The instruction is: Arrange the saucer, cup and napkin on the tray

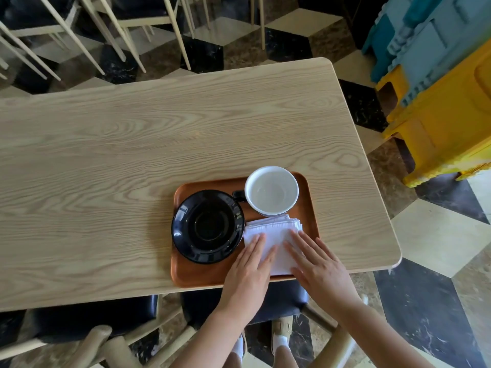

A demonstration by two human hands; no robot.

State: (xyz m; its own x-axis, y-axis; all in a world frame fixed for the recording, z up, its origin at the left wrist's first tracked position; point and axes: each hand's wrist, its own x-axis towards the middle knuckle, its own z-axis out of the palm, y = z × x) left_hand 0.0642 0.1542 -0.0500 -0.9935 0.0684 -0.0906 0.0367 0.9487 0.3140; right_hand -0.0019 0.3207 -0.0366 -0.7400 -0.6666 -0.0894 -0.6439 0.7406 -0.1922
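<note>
An orange-brown tray (202,274) lies at the near edge of the wooden table. On its left half rests a glossy black saucer (208,226). A cup (271,191), white inside with a black handle, stands upright at the tray's far right corner. A folded white napkin (275,236) lies in the tray's near right part, just in front of the cup. My left hand (249,269) lies flat with fingers together on the napkin's left side. My right hand (317,264) lies flat on its right side. Neither hand grips anything.
The light wooden table (132,155) stretches to the left and far side. Black-seated chairs (87,322) are tucked under its near edge. Pale chair legs (106,30) stand beyond the table. Stacked blue and yellow plastic stools (438,88) stand on the right.
</note>
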